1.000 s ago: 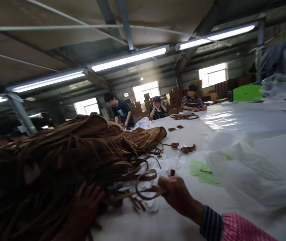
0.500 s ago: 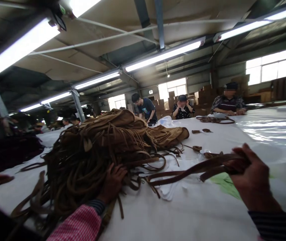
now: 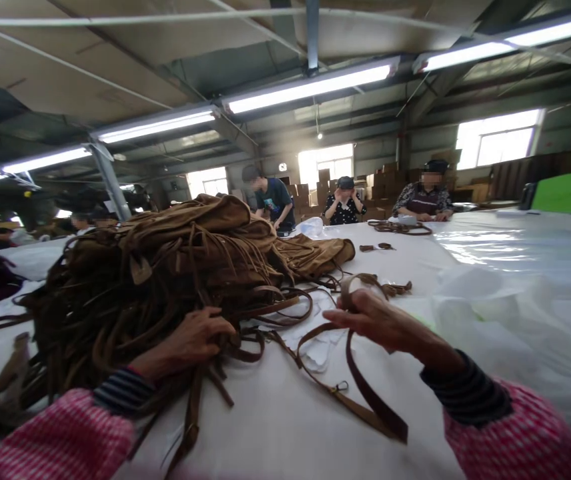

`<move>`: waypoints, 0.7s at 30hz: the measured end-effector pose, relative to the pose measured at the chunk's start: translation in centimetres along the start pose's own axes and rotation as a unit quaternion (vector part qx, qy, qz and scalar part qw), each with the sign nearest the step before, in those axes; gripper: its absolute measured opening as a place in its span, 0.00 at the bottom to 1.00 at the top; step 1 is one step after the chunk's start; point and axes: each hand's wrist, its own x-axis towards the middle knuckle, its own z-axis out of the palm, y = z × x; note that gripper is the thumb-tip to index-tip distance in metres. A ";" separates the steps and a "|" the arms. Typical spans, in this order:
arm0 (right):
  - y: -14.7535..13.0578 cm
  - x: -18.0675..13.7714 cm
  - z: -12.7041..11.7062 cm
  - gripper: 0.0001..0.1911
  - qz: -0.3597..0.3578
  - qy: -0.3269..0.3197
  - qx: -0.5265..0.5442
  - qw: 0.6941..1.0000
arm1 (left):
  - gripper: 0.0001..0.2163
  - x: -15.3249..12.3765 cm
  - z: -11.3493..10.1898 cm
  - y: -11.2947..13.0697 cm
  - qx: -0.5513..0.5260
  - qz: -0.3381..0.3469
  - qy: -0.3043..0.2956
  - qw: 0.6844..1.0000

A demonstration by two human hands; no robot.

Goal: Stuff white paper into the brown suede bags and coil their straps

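Note:
A heap of brown bags (image 3: 200, 233) with many long straps lies to the left on the white-covered table. At its near right side, my left hand (image 3: 190, 343) presses in with fingers bent together around straps (image 3: 248, 353); its fingertips are partly hidden. My right hand (image 3: 390, 327), to the right of the heap, is closed on a brown strap (image 3: 365, 373). This strap loops above the fingers and hangs down to the table, with a small metal buckle (image 3: 340, 386) lying along a strap there.
White paper pieces (image 3: 318, 353) lie between the hands. Clear plastic sheeting (image 3: 505, 313) spreads on the right. More coiled straps (image 3: 400, 227) lie farther back. Co-workers are beyond the table, one person (image 3: 345, 203) with hands raised to the head. A green panel (image 3: 570, 193) stands far right.
My right hand has come inward to the left with the strap, which now loops and hangs down. My left hand stays at the heap, its fingers more bent. The view has turned rightward.

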 end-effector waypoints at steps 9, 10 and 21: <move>-5.8 3.3 0.5 0.13 -0.191 -0.150 -0.151 0.958 | 0.43 2.9 -4.2 17.0 -0.256 0.204 0.184 0.927; -5.8 3.4 -0.4 0.13 -0.184 -0.171 -0.099 0.963 | 0.40 3.6 -4.0 17.8 -0.261 0.193 0.196 0.925; -3.3 3.0 -8.9 0.15 -0.068 -0.014 0.234 0.970 | 0.09 5.9 -12.9 15.0 -0.368 0.118 0.178 0.905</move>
